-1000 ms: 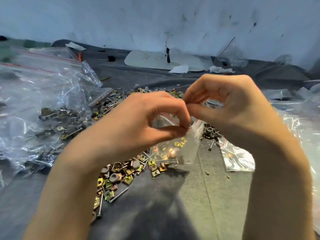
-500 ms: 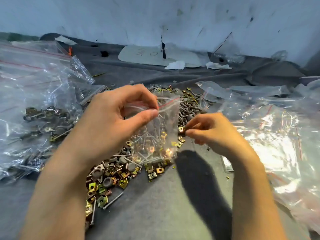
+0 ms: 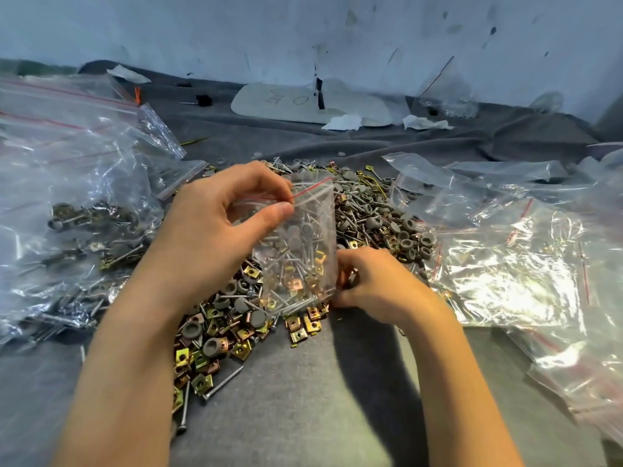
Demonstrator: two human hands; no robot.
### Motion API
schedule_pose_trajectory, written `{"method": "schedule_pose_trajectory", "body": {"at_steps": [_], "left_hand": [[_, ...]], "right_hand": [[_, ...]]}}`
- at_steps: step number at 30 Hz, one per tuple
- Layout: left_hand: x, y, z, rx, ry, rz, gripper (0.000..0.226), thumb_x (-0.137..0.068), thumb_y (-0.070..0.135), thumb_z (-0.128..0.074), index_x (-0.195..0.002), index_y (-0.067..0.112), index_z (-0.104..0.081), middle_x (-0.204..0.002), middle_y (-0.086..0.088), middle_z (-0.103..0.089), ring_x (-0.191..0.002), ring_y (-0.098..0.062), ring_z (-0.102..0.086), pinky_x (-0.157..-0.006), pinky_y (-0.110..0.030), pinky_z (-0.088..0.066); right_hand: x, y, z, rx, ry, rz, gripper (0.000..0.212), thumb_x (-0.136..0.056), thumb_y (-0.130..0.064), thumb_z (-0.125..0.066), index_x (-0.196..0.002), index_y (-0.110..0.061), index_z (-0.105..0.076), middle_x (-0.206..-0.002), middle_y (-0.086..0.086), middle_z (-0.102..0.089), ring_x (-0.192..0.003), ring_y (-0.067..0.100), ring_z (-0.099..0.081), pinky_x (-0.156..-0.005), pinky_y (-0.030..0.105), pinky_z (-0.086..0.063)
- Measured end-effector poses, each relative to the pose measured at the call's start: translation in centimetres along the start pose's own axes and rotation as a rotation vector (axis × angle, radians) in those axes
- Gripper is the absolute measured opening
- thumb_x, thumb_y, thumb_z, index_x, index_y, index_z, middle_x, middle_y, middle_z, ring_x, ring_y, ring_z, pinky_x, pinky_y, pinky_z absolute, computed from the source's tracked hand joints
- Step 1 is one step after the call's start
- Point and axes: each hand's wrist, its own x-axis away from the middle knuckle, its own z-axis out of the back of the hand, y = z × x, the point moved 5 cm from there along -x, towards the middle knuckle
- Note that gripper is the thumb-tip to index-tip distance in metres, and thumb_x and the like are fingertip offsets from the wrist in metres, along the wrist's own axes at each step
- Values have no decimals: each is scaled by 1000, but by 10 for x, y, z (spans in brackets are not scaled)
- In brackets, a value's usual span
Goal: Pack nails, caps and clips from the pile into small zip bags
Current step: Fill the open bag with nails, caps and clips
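here left hand (image 3: pixel 215 230) pinches zip bag (image 3: pixel 303 251) top; right hand (image 3: pixel 374 284) curled low, grip unclear.

Bare grey worktop (image 3: pixel 303 399) lies open in the near middle, right out to the near edge, with only a few loose screws (image 3: pixel 222 382) at its left. The pile (image 3: pixel 371 214) of nails, caps and clips fills the centre. Over its near part the left hand (image 3: pixel 215 237) holds a small zip bag (image 3: pixel 303 237) upright, and the right hand (image 3: pixel 374 284) sits low against the bag's lower corner. A heap of filled bags (image 3: pixel 67 197) blocks the left side and a heap of clear bags (image 3: pixel 505 264) the right, both reaching the pile's edges. Behind the pile a mostly bare strip runs to a white board (image 3: pixel 286 102) by the wall (image 3: pixel 303 28).
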Motion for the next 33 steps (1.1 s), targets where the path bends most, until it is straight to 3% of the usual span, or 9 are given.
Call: {"method": "schedule_pose_trajectory", "body": {"at_steps": [3,6,12,15,19,23,27,31,33], "left_hand": [[0,2,-1,23,1,-10,6,-84,23,-69,-88,27,-67,-105,15,-70,-98,1,-66,-90,-30,-55],[2,6,-3,35,-20,-34,10,-81,32,-66,-89,26,-67,-107,15,-70,-102,-3,-65,-91,-35,-55],[3,16,-5,105,-7,-107,6,-83,23,-65,-89,23,-65,-109,13,-68,-107,-5,-64,-95,-31,-53],[4,23,-9,146,-29,-133,6,-84,21,-63,-89,22,-63,-110,11,-67,-108,-7,-64,-94,-29,-53],[7,33,-18,129,-112,-183,5,-86,21,-65,-89,24,-66,-106,10,-68,-105,-17,-65,-91,-38,-55],[11,42,-25,63,-187,-279,10,-87,26,-63,-91,17,-66,-107,2,-68,-106,-16,-65,-92,-40,-53],[12,45,-28,110,-202,-282,11,-85,27,-63,-91,17,-65,-109,0,-68,-109,-17,-64,-94,-41,-52],[11,42,-24,103,-175,-249,13,-84,28,-67,-93,19,-67,-111,6,-68,-109,-12,-63,-95,-34,-52],[10,40,-22,102,-154,-222,11,-83,26,-67,-93,21,-67,-111,8,-68,-108,-12,-64,-93,-33,-53]], "right_hand": [[-1,7,7,17,59,-9,17,-78,-7,-71,-81,-20,-59,-79,-2,-61,-70,10,-54,-57,13,-40],[2,21,26,-42,229,-90,23,-81,-4,-67,-76,-23,-56,-72,-7,-54,-63,4,-49,-49,12,-36],[18,35,63,-345,616,-148,20,-84,-4,-67,-79,-24,-64,-73,-4,-63,-62,9,-57,-52,14,-41],[30,23,74,-712,696,9,20,-83,-2,-69,-78,-22,-67,-73,1,-68,-61,10,-56,-59,21,-46],[46,-12,82,-1097,568,353,10,-80,-10,-70,-82,-19,-73,-74,0,-68,-62,12,-53,-59,20,-46],[56,-41,83,-927,566,514,14,-81,-7,-68,-88,-18,-71,-80,-4,-71,-72,7,-62,-67,17,-47],[56,-52,79,-699,589,541,13,-84,-12,-67,-91,-21,-71,-86,-9,-71,-80,4,-65,-72,14,-47],[48,-22,86,-761,820,411,11,-86,-18,-63,-88,-25,-72,-82,-7,-72,-77,7,-63,-66,18,-48],[31,1,75,-661,780,205,15,-85,-12,-66,-82,-26,-71,-74,-9,-69,-70,6,-60,-61,16,-45]]}}
